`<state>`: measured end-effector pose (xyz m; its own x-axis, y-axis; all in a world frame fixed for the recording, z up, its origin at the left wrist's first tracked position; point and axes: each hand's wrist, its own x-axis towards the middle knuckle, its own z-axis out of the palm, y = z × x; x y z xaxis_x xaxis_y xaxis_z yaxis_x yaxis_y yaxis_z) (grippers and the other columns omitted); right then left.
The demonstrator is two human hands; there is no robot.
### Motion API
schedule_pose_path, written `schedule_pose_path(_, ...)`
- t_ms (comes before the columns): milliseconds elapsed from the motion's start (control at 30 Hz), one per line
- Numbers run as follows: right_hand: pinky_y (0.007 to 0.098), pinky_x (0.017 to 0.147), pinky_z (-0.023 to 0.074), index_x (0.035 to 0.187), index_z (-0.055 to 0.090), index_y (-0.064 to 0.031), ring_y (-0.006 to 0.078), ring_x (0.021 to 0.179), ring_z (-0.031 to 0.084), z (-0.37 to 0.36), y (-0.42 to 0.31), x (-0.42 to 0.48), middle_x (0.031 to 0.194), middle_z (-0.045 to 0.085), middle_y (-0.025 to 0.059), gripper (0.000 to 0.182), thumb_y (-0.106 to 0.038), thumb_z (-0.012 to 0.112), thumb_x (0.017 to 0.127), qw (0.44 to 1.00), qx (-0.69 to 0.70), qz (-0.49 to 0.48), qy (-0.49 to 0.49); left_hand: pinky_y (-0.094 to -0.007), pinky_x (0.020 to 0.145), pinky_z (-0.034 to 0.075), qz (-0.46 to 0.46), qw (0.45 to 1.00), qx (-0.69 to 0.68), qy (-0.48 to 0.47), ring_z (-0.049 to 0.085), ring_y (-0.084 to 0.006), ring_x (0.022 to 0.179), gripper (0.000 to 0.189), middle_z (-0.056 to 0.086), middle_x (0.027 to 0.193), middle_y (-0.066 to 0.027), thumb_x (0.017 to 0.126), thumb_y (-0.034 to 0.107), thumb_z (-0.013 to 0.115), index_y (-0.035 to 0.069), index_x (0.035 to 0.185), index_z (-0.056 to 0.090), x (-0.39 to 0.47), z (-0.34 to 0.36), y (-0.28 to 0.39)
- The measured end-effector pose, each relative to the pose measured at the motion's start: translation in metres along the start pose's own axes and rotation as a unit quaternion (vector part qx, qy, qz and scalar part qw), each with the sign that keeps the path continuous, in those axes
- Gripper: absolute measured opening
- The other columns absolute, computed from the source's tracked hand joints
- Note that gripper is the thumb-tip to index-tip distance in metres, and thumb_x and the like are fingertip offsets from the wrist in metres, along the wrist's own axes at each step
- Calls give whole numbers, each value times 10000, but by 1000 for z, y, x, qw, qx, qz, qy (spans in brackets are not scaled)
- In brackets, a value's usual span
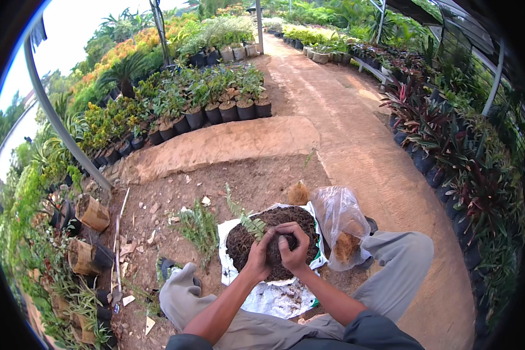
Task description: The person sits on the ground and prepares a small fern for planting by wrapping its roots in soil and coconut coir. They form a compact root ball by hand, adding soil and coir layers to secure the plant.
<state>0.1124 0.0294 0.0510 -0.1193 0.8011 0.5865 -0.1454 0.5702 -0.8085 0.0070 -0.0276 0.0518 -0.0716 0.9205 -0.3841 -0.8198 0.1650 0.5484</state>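
Note:
My left hand [259, 256] and my right hand [295, 249] are cupped around a ball of dark soil [274, 253], pressing it from both sides. A fern frond [254, 225] rises from the ball and leans up to the left. Below the hands, dark fibrous soil [240, 245] fills an open white sack [224, 259] with rolled-down edges. A clear plastic bag [334, 205] holding brown fibre [346, 246] stands against the sack's right side. One more clump of brown fibre [298, 194] lies just behind the sack. Cut fern fronds [197, 229] lie on the ground to the left.
My bent legs flank the sack. Behind it runs a raised concrete edge [227, 142], with potted plants [194, 117] beyond. A paved path [350, 144] passes at right beside red-leaved plants [439, 127]. Tipped brown pots [92, 213], a thin stick [118, 245] and stone chips are at left.

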Motion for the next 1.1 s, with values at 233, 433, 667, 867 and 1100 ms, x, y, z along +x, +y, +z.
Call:
schedule_pose_path(233,337,931,466,1008,644,33,197,1011,617,5,9,3,1035,678,123,253,-178,524,936,947,192,257,-1,-394,911,538,26,997,66,-16,653,-209,1040,402,668,1136,-54,938,423,602,134,1217,592,6,-3,7)
schedule_pose_path(433,409,939,479,1063,651,1,316,1050,626,5,-11,7,1081,662,164,373,-335,566,926,995,-87,-48,-25,-415,964,505,-51,998,-37,-28,639,-222,1063,365,668,1144,-43,914,430,615,172,1173,631,12,-12,9)
schedule_pose_path(667,419,741,539,881,634,-15,320,828,646,8,-18,-7,917,641,145,184,-125,652,734,973,-154,-171,-20,-397,939,515,-64,986,-133,-75,631,-198,1013,265,667,1059,-28,859,415,643,182,985,660,28,-52,-20)
schedule_pose_path(867,349,821,503,909,654,-1,258,831,642,2,15,-13,907,661,135,181,-121,637,774,998,-53,-27,-7,-386,885,543,-42,999,-25,-20,655,-200,963,294,678,1030,-31,902,419,619,166,1048,650,16,-24,-10)
schedule_pose_path(1100,307,900,459,1007,632,43,163,980,603,10,6,-7,1022,661,121,243,-91,477,878,960,129,239,-68,-397,955,518,36,999,-7,-38,634,-208,1085,401,655,1175,-48,917,433,610,141,1190,617,11,-29,4)
